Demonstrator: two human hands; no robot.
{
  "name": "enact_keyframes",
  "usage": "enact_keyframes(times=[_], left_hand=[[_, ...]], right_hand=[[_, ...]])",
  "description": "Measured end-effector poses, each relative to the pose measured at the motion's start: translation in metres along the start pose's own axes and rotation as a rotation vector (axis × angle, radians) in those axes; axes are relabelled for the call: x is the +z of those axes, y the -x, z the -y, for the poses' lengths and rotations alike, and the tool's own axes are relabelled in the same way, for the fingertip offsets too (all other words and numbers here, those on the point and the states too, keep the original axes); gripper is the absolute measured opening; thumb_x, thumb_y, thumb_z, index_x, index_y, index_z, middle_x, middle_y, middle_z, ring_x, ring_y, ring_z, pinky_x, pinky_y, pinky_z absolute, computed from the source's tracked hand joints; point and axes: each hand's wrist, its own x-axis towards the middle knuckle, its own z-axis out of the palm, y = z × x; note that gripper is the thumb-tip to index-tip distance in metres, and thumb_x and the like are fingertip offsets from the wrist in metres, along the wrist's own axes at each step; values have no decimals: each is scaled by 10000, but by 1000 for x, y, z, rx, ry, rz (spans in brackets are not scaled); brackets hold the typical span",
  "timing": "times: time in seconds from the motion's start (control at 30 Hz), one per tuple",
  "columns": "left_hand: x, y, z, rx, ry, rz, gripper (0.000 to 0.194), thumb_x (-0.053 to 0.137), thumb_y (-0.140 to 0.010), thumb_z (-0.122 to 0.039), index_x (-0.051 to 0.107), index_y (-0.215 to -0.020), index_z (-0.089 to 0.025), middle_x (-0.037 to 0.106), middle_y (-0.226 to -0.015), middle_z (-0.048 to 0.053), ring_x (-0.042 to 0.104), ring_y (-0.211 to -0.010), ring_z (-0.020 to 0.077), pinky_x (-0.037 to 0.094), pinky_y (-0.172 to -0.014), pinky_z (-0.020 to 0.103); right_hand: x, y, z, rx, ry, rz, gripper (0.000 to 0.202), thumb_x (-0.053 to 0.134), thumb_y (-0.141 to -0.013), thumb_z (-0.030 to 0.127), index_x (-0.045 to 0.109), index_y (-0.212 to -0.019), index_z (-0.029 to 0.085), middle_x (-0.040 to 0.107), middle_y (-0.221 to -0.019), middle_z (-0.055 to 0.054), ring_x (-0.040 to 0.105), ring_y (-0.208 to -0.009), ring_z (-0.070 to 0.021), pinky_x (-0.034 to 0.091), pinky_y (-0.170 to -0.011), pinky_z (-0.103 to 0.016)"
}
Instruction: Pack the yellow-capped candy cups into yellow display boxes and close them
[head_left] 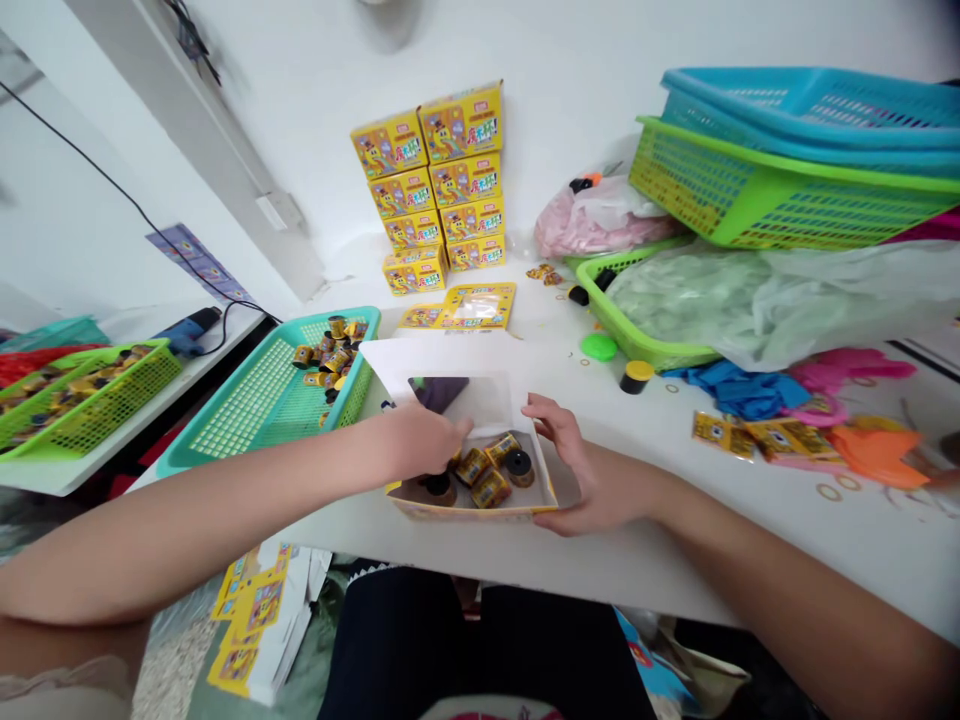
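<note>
An open yellow box (472, 513) with a white inside stands near the table's front edge, its windowed lid raised at the back. Several small yellow-and-black cylinders (491, 488) lie in it. My left hand (427, 440) reaches into the box's left side, fingers bent down among the cylinders; its fingertips and anything in them are hidden. Around the box's right wall, my right hand (581, 470) is wrapped, thumb and fingers on either side. To the left, a teal basket (247, 400) holds more cylinders (330, 355) at its far end.
Stacked yellow boxes (431, 190) stand by the wall, flat cartons (465, 308) before them. Green and blue baskets (757, 170), a plastic bag (787, 290), a black-and-yellow cylinder (636, 377) and blue cloth (739, 388) lie right. A heat gun (191, 328) rests far left.
</note>
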Motion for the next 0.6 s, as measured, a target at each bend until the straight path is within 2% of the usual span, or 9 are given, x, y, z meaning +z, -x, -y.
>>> enact_keyframes(times=[0.1,0.23,0.37,0.47,0.6], left_hand=[[-3,1,-1,-43,-64,74,540,715,-767,-167,574,-1279,-69,740,-756,170,720,-707,321,529,-645,361],[-6,5,-7,-89,-119,79,186,604,-807,-41,714,-957,-39,731,-935,239,696,-944,372,526,-755,405],[-6,-1,-13,-127,-113,148,160,593,-801,-12,733,-856,-66,742,-928,224,703,-934,358,520,-788,423],[-9,-6,-11,-128,-76,190,124,733,-718,-94,728,-842,-85,746,-912,213,709,-909,367,525,-786,431],[-12,-1,-4,-80,-8,191,328,830,-625,-333,709,-874,-157,752,-880,135,715,-840,330,543,-729,400]], right_hand=[[-1,0,1,-5,-2,5,1066,751,-687,324,-11,-1430,380,52,-1503,-85,153,-1470,-339,274,-1156,-440],[-1,2,-1,11,20,25,1073,761,-680,341,9,-1445,342,43,-1518,-115,86,-1483,-360,212,-1171,-490],[0,3,-3,44,14,32,1052,761,-689,362,32,-1447,333,27,-1534,-134,95,-1489,-339,191,-1172,-514],[0,2,-3,50,8,34,1054,764,-685,370,28,-1440,342,29,-1532,-135,96,-1489,-341,194,-1171,-518],[-1,2,-2,62,12,54,1041,760,-682,355,39,-1433,344,19,-1529,-138,61,-1492,-352,187,-1166,-534]])
